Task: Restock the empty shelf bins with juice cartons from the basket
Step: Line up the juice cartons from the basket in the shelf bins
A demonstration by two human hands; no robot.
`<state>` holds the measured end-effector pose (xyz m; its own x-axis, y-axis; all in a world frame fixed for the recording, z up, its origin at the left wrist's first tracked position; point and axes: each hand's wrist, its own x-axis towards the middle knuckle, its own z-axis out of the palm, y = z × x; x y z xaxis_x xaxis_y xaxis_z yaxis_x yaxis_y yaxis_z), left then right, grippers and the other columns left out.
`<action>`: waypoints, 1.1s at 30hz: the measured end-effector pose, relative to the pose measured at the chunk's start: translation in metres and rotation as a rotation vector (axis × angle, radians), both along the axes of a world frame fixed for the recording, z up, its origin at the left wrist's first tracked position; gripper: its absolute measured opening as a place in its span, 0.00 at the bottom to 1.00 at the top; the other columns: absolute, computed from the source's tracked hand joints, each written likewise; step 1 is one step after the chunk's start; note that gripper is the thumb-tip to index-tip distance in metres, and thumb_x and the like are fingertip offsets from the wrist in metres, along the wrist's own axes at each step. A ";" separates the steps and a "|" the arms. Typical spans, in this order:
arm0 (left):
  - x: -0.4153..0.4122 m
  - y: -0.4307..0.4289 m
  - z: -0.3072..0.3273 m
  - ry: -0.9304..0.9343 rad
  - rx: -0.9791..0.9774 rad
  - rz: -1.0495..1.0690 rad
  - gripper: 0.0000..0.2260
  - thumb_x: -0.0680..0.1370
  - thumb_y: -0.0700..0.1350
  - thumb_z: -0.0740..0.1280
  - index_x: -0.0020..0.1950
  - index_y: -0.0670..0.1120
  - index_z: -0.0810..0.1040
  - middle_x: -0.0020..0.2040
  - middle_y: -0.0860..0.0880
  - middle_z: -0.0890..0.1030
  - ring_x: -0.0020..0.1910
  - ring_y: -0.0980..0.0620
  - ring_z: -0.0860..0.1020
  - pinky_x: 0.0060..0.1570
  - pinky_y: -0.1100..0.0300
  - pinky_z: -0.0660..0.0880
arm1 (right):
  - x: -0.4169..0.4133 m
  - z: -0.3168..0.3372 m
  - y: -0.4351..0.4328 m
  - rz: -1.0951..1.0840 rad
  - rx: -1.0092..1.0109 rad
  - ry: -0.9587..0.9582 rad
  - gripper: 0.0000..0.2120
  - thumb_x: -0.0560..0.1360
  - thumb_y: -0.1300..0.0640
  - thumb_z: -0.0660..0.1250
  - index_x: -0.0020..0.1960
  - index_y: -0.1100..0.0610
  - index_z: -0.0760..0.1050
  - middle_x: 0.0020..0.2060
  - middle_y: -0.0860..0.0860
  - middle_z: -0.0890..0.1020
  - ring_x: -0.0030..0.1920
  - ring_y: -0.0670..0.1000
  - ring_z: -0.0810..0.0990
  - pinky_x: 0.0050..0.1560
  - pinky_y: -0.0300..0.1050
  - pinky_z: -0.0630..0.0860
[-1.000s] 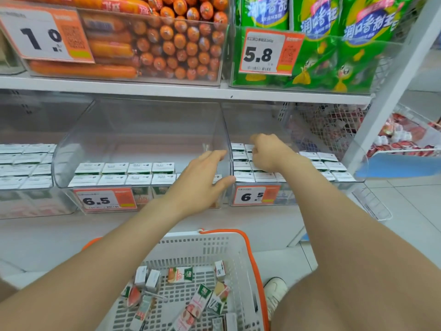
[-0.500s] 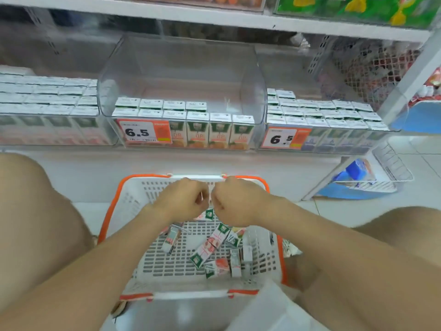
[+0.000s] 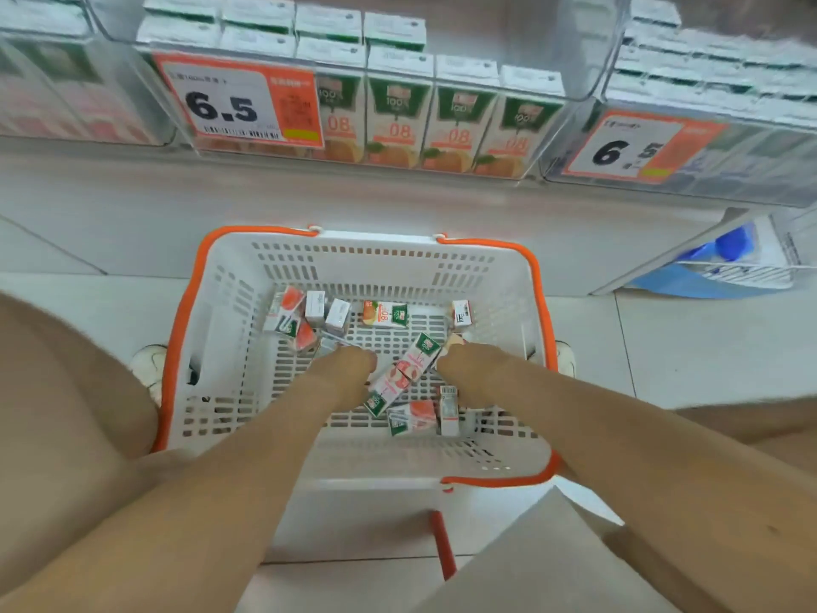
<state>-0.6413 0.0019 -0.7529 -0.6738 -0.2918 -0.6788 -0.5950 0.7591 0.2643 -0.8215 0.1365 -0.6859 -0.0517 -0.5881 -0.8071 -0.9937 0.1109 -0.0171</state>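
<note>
1. Juice cartons (image 3: pixel 384 314), loose stock: small white boxes with a green band at one end and an orange or pink-red fruit print. Some lie with a plain white or barcode side up. All lie on the basket floor; nine can be counted, and any under the hands are hidden.
2. Placement of the nine: four clustered beyond the left hand, one orange-print beyond the gap between the hands, one beyond the right hand, two on the near side of the right hand, plus item 3.
3. Long pink carton (image 3: pixel 404 373): one, lying slantwise between the two hands.
4. Left hand (image 3: pixel 349 367): down inside the basket, seen from the back. Fingers are out of sight, so any grip cannot be told.
5. Right hand (image 3: pixel 464 358): likewise, grip cannot be told.
6. Basket (image 3: pixel 376 267): one, white slatted, orange rim, on the tiled floor (image 3: pixel 663 347).
7. Shelf bins (image 3: pixel 579 46): three, clear, beyond both hands. The middle bin's front row shows four upright orange-print cartons.
8. Price tags (image 3: pixel 234 99): two, each reading 6.5.
</note>
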 end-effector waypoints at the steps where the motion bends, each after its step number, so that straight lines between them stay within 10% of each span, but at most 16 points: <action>1: -0.003 0.004 -0.009 0.003 0.020 -0.002 0.19 0.80 0.44 0.70 0.71 0.46 0.73 0.65 0.44 0.77 0.63 0.41 0.79 0.62 0.44 0.78 | -0.003 -0.008 0.003 0.016 0.032 0.000 0.14 0.77 0.64 0.68 0.62 0.57 0.75 0.56 0.54 0.79 0.54 0.56 0.82 0.42 0.47 0.76; 8: -0.013 0.040 -0.053 0.017 0.008 0.081 0.24 0.81 0.44 0.71 0.72 0.42 0.66 0.64 0.41 0.75 0.58 0.39 0.80 0.48 0.50 0.75 | 0.002 -0.048 0.020 0.163 0.087 0.070 0.14 0.77 0.69 0.68 0.61 0.59 0.79 0.57 0.56 0.82 0.52 0.57 0.82 0.44 0.50 0.75; 18: -0.006 0.041 -0.069 -0.111 0.067 0.324 0.35 0.73 0.54 0.80 0.70 0.38 0.69 0.65 0.40 0.74 0.60 0.42 0.79 0.56 0.52 0.78 | -0.046 -0.034 0.005 -0.315 -0.085 -0.180 0.35 0.69 0.61 0.81 0.72 0.56 0.72 0.67 0.53 0.75 0.65 0.56 0.76 0.64 0.45 0.76; 24: 0.006 0.027 -0.044 -0.042 0.069 0.407 0.26 0.70 0.51 0.81 0.60 0.43 0.73 0.53 0.46 0.78 0.47 0.48 0.77 0.43 0.55 0.76 | -0.046 -0.009 -0.009 -0.500 -0.192 -0.317 0.31 0.69 0.62 0.82 0.69 0.55 0.75 0.68 0.51 0.76 0.67 0.52 0.76 0.54 0.35 0.69; 33: 0.007 -0.027 0.067 0.276 0.425 0.531 0.27 0.70 0.38 0.81 0.67 0.52 0.80 0.67 0.49 0.80 0.59 0.47 0.82 0.57 0.51 0.82 | -0.024 0.089 -0.036 -0.631 -0.421 -0.527 0.28 0.74 0.46 0.78 0.70 0.52 0.74 0.66 0.51 0.74 0.57 0.50 0.78 0.57 0.49 0.77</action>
